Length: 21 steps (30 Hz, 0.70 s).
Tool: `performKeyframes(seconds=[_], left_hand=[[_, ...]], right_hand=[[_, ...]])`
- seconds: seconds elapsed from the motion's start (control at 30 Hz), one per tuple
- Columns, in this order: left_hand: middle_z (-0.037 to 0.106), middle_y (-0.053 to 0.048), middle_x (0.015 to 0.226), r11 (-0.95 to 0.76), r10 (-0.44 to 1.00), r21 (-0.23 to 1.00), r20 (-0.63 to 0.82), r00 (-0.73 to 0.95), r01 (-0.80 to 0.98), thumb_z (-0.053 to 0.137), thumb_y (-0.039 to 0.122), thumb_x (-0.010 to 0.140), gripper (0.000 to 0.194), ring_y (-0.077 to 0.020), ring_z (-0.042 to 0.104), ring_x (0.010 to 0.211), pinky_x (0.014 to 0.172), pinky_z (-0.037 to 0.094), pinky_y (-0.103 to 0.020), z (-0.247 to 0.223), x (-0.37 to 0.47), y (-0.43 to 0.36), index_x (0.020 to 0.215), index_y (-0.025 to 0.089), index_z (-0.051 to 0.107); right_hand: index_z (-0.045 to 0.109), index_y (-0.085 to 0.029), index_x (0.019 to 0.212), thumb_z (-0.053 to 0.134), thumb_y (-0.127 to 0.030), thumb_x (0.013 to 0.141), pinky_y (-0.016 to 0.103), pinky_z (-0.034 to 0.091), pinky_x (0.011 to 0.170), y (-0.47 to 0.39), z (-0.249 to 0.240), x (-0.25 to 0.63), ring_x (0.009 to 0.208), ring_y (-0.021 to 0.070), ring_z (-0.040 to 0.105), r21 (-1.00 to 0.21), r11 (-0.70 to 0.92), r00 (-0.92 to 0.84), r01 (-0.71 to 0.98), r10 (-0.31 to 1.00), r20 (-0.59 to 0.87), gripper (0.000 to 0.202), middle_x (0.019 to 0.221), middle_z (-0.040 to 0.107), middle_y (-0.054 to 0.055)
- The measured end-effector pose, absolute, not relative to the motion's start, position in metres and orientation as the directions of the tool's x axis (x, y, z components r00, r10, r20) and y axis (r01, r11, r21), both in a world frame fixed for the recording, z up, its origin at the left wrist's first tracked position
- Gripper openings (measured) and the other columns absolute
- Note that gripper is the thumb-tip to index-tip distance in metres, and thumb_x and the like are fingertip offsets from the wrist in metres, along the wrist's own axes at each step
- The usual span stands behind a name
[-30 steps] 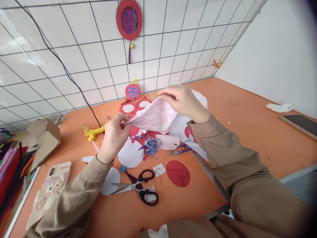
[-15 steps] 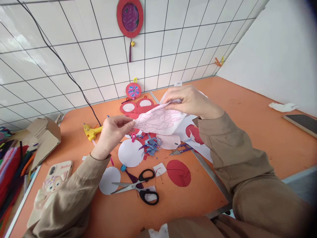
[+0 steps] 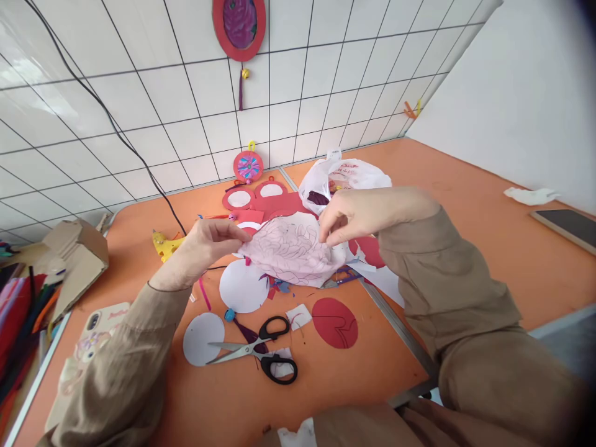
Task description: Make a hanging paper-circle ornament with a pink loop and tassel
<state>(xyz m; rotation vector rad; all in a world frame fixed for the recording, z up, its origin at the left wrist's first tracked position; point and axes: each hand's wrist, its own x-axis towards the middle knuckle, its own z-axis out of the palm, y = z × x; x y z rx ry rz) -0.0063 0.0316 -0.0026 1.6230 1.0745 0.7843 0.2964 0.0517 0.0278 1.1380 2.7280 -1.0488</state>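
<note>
A pale pink sheet of thin fabric (image 3: 291, 248), covered with a drawn or stitched petal-like line pattern, hangs tilted above the table. My left hand (image 3: 212, 245) pinches its left corner between thumb and fingers. Toward the sheet's right side, my right hand (image 3: 356, 214) has thumb and fingertips closed on the fabric. Below lie a white paper disc (image 3: 242, 287), a smaller white disc (image 3: 202, 339) and black-handled scissors (image 3: 256, 349) with blades apart. To their right is a red oval (image 3: 334, 323) with a dark outline drawn on it. The sheet hides part of the scraps behind it.
A white plastic bag (image 3: 367, 174) stands behind my right hand. A yellow glue gun (image 3: 164, 246) lies left of my left hand. At the left are a phone in a cartoon case (image 3: 88, 341) and a cardboard piece (image 3: 79, 257). A dark phone (image 3: 570, 228) lies far right.
The sheet has been lowered and opened out so its pattern faces me more. My right hand has moved down, uncovering the plastic bag behind it.
</note>
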Motion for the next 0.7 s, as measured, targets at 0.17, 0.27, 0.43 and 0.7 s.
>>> performKeyframes(seconds=[0.17, 0.27, 0.43, 0.7], left_hand=[[0.073, -0.007, 0.08, 0.069, 0.901, 0.926, -0.218, 0.376, 0.371, 0.073, 0.034, 0.072, 0.037, -0.0174, 0.067, 0.06, 0.055, 0.057, -0.03, -0.011, -0.003, 0.034, 0.106, 0.019, 0.072], [0.062, -0.002, 0.057, 0.051, 0.873, 0.905, -0.246, 0.421, 0.423, 0.073, 0.036, 0.071, 0.022, -0.0136, 0.058, 0.047, 0.042, 0.047, -0.023, -0.019, 0.001, 0.036, 0.085, 0.019, 0.073], [0.044, 0.002, 0.046, 0.013, 0.811, 0.92, -0.239, 0.533, 0.393, 0.074, 0.035, 0.07, 0.036, -0.009, 0.043, 0.043, 0.04, 0.038, -0.022, -0.026, 0.005, 0.036, 0.046, 0.021, 0.051], [0.041, 0.003, 0.054, 0.058, 0.792, 0.953, -0.226, 0.567, 0.298, 0.071, 0.036, 0.075, 0.033, -0.0093, 0.036, 0.05, 0.047, 0.034, -0.025, -0.028, 0.006, 0.035, 0.052, 0.02, 0.052]], right_hand=[[0.073, -0.021, 0.079, 0.06, -0.017, 0.081, 0.029, 0.046, 0.061, 0.06, 0.014, 0.277, 0.068, 0.0144, 0.065, -0.465, 0.553, -0.682, 0.691, 0.713, -0.165, 0.014, 0.077, 0.074, 0.001], [0.068, -0.021, 0.07, 0.065, -0.018, 0.077, 0.031, 0.039, 0.057, 0.068, 0.001, 0.272, 0.062, 0.0144, 0.059, -0.351, 0.584, -0.631, 0.732, 0.775, -0.027, 0.008, 0.072, 0.07, 0.002], [0.061, -0.02, 0.059, 0.072, -0.016, 0.069, 0.031, 0.031, 0.054, 0.077, -0.016, 0.273, 0.053, 0.0118, 0.049, -0.317, 0.601, -0.633, 0.734, 0.774, 0.003, 0.016, 0.061, 0.064, 0.001], [0.067, -0.024, 0.084, 0.054, -0.015, 0.081, 0.035, 0.043, 0.08, 0.073, -0.016, 0.25, 0.097, 0.0223, 0.061, -0.389, 0.671, -0.615, 0.631, 0.739, 0.276, 0.016, 0.106, 0.071, 0.004]])
